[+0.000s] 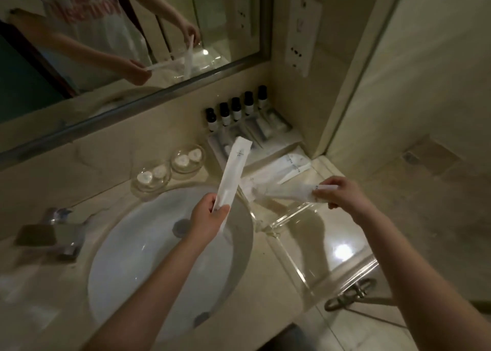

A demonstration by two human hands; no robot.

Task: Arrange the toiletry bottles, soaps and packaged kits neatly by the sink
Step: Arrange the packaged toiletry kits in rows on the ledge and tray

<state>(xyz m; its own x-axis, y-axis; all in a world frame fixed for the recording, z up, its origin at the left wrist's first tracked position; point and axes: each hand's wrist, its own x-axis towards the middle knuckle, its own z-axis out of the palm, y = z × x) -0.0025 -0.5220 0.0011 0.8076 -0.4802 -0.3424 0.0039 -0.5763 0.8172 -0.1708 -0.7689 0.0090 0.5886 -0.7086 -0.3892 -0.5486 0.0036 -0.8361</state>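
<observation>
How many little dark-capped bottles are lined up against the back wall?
5. They stand in one row below the mirror: bottle one, bottle two, bottle three, bottle four, bottle five. No others show, though the packets could hide some.

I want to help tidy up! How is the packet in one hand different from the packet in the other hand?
The left hand pinches a long white packet that stands nearly upright over the sink; the right hand holds a clear crinkly packet lying almost sideways over the counter. The long white packet looks flat and stiff; the clear crinkly packet looks rumpled and see-through. Both are gripped at one end and carry a small dark mark.
</observation>
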